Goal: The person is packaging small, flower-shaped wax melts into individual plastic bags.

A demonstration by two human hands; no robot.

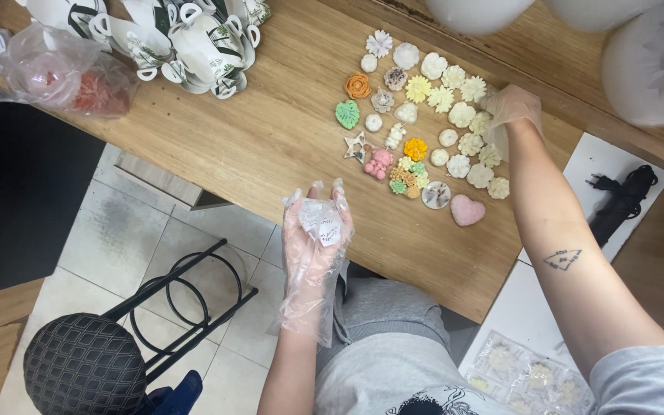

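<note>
A small clear plastic packet with a white label (324,224) lies in the palm of the left hand (313,242), whose fingers, in a loose transparent glove, curl lightly around it above the edge of the wooden surface (270,138). The gloved right hand (510,107) reaches among pale flower-shaped soaps (463,115), fingers bent down on them. A pink heart-shaped soap (466,209) lies nearby.

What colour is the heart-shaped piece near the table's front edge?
Pink. The heart lies at the near end of the moulded pieces, seen in the head view.
</note>
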